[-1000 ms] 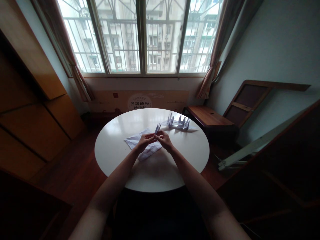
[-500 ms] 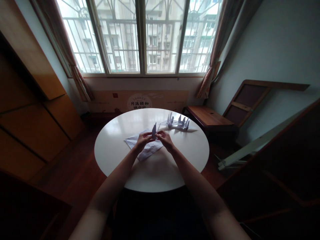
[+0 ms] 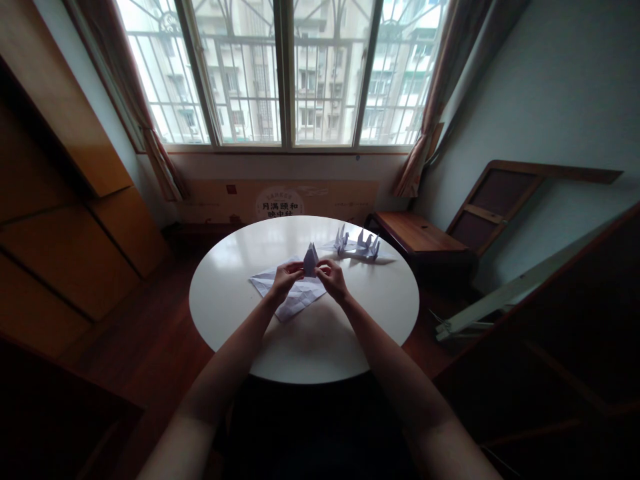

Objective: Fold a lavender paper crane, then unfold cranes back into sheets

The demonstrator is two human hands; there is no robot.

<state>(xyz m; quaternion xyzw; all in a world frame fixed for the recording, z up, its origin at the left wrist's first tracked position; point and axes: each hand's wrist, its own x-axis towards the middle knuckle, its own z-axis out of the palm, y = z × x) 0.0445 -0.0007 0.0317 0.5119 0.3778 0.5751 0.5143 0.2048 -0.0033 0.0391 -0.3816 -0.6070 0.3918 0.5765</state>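
A small folded paper piece, pale and pointed, stands upright between my two hands above the round white table. My left hand pinches its left side with closed fingers. My right hand pinches its right side the same way. Under my hands lies a creased white paper sheet, flat on the table. Several finished folded paper cranes stand behind and to the right of my hands.
A low wooden bench sits right of the table, with a wooden frame leaning on the wall behind it. A barred window and a printed cardboard panel lie beyond the table. Wooden cabinets line the left.
The folded paper piece has been raised and turned upright between my fingers, and it now shows a broader pointed face. Both hands stayed in the same spot.
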